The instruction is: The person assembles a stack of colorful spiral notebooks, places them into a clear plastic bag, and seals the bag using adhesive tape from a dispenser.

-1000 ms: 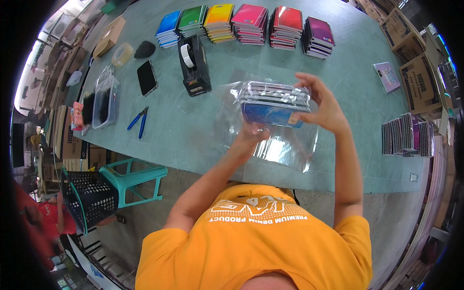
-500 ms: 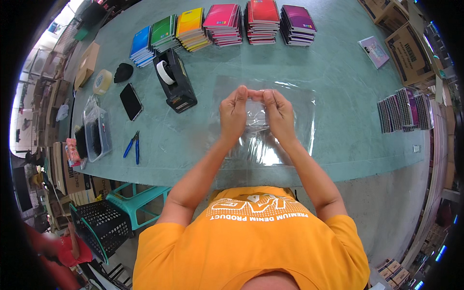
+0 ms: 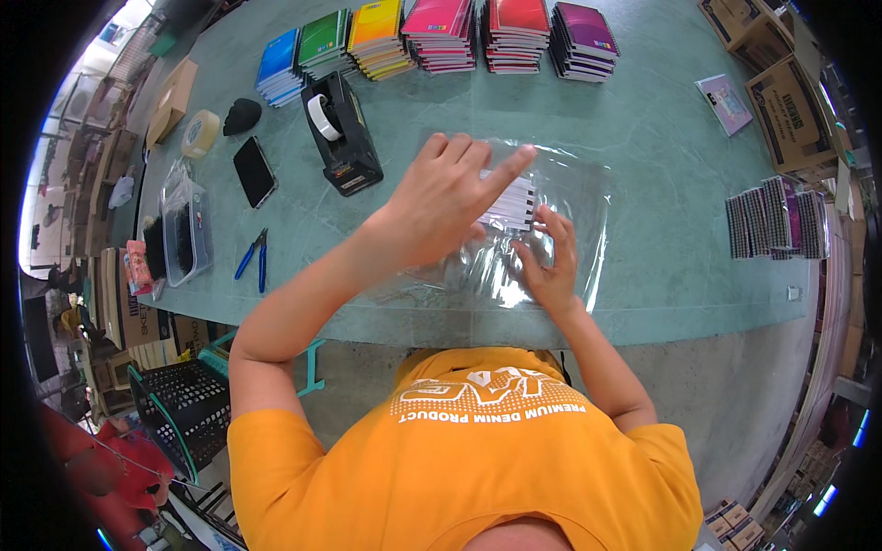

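Note:
A stack of clear plastic sheets or bags (image 3: 583, 197) lies on the table in front of me, with bright glare on it. On top sits a small white flat piece (image 3: 508, 204) with a row of dark marks along its right edge; I cannot make out its kind. My left hand (image 3: 448, 197) is over its left part, palm down, index finger stretched out and the other fingers spread. At its lower right, my right hand (image 3: 551, 262) has thumb and fingers apart on or just above the plastic. Part of the white piece is hidden under my left hand.
Stacks of coloured spiral notebooks (image 3: 441, 37) line the far side. Leftward are a black tape dispenser (image 3: 342, 138), phone (image 3: 254, 172), blue-handled cutters (image 3: 253, 259), tape roll (image 3: 199, 133) and plastic box (image 3: 188, 239). More notebooks (image 3: 776, 220) and cardboard boxes (image 3: 785, 115) stand right.
My hands have parted from their cupped position. The left has turned palm down over the white piece, and the right has moved nearer to me. The white piece shows more plainly.

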Available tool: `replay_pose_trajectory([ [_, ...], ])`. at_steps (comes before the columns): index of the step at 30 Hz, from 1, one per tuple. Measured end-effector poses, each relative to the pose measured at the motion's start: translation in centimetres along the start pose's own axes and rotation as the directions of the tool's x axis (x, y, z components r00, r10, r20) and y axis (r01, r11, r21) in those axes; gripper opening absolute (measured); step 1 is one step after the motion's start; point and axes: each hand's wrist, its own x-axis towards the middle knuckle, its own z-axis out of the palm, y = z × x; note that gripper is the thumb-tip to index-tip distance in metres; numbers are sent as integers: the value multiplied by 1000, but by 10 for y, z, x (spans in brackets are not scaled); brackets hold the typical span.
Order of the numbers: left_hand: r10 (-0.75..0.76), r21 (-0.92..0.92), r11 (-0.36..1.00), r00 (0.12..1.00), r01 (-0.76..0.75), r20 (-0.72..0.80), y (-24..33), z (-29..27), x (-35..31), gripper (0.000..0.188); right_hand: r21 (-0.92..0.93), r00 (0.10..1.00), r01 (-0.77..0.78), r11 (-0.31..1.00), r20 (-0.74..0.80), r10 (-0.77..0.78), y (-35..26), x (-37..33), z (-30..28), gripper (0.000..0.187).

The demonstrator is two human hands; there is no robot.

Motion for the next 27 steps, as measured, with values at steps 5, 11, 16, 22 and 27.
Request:
replay_pose_trajectory([
  [5, 214, 106, 974, 967, -200, -139, 2, 5, -15, 52, -340, 945, 328, 881, 112, -308, -3, 25, -18, 50],
  [11, 131, 186, 974, 991, -133, 24, -1, -1, -7, 30, -336, 892, 448, 828, 233, -388, -4, 43, -19, 46],
  [16, 377, 152, 924, 902, -350, -212, 8, 5, -35, 19, -370, 870, 484, 793, 299, -392, -14, 47, -21, 46],
  [22, 592, 80, 805, 790, -588, -161, 4, 9, -55, 29, -357, 835, 536, 765, 357, -419, -17, 53, -23, 47],
  [27, 396, 162, 910, 916, -382, -60, -14, -7, -18, 38, -315, 882, 471, 824, 158, -444, -7, 37, -14, 48],
])
